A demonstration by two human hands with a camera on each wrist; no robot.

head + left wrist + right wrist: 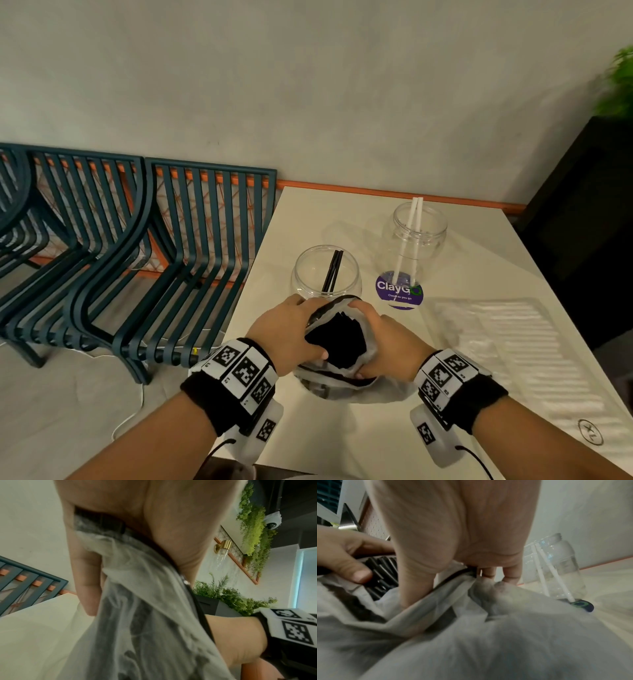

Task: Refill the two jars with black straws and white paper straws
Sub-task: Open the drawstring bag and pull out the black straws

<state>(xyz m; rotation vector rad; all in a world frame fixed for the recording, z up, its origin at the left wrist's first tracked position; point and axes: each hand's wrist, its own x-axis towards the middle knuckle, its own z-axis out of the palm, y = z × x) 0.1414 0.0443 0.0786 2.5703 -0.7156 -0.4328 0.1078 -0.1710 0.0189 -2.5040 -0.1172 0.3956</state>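
You have two clear jars (pixel 325 270) on the table (pixel 479 260): the nearer one holds two black straws (pixel 332 270), and the one behind it to the right holds two white paper straws (pixel 407 240). One bag (pixel 337 342) of black straws, too many to count, sits just before the nearer jar. Two chairs (pixel 154 257) stand left of the table.

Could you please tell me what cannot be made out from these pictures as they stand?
- How many black straws the bag holds: head view, both hands and the bag's folds cover them.
- Left hand fingertips: left wrist view, the bag hides them.
- Right hand fingertips: right wrist view, blurred behind the bag.
- Flat packet contents: head view, glare, cut off at the right edge.
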